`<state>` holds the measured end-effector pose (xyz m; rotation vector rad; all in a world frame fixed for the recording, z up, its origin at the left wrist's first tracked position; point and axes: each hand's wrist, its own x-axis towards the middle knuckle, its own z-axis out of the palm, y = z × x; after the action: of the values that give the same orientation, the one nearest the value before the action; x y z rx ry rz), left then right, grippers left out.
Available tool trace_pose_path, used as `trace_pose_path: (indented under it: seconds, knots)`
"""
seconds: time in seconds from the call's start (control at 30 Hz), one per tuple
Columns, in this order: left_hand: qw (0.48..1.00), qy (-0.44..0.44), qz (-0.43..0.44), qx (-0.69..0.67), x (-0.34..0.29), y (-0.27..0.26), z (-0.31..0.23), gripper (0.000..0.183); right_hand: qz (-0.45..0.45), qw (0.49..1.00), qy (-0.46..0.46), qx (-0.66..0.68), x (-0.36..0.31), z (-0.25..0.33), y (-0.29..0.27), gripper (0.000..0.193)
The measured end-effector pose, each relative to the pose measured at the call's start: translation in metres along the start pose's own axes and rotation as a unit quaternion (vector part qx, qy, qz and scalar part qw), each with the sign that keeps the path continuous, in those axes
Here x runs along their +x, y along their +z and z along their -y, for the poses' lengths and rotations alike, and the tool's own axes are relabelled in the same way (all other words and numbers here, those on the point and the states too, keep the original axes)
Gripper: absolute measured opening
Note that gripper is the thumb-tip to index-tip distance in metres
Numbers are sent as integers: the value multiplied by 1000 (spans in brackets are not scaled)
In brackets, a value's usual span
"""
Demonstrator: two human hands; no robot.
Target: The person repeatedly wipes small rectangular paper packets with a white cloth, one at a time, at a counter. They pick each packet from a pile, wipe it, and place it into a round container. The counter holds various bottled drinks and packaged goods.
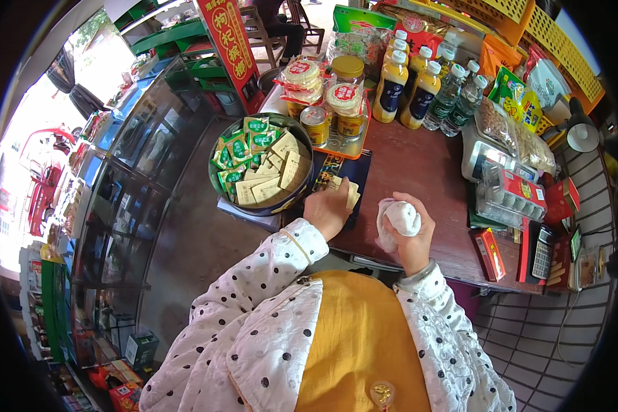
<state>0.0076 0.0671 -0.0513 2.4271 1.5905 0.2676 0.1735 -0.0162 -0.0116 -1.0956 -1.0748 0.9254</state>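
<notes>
At the table's left part, my left hand (328,210) is closed around a few flat cream-coloured packets (352,197), whose edges stick out past the fingers. They are over a dark blue printed sheet or box (359,173), partly hidden. Just left of this hand stands a round tin (216,180), filled with small green-and-white packets (239,148) and flat cream packets like those in my hand. My right hand (415,239) is closed on a crumpled white cloth (399,218), held above the bare brown tabletop (381,168).
Behind my hands, a tray (356,147) holds jars and stacked round wafers. Several bottles (421,95) stand farther back. On the right are a scale (484,154), clear plastic egg cartons (508,196), a red box (489,254) and a calculator (543,251). Glass display cases (127,178) line the left.
</notes>
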Motion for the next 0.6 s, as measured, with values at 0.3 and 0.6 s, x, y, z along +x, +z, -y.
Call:
trace_pose_path:
  seconds: [0.3, 0.6]
  knots:
    - [996, -41, -70, -38, 1, -3, 1, 67, 21, 999, 7, 27, 7, -6, -7, 46]
    - [911, 18, -152, -383, -2, 0, -1, 48, -16, 999, -27, 23, 14, 0, -9, 49]
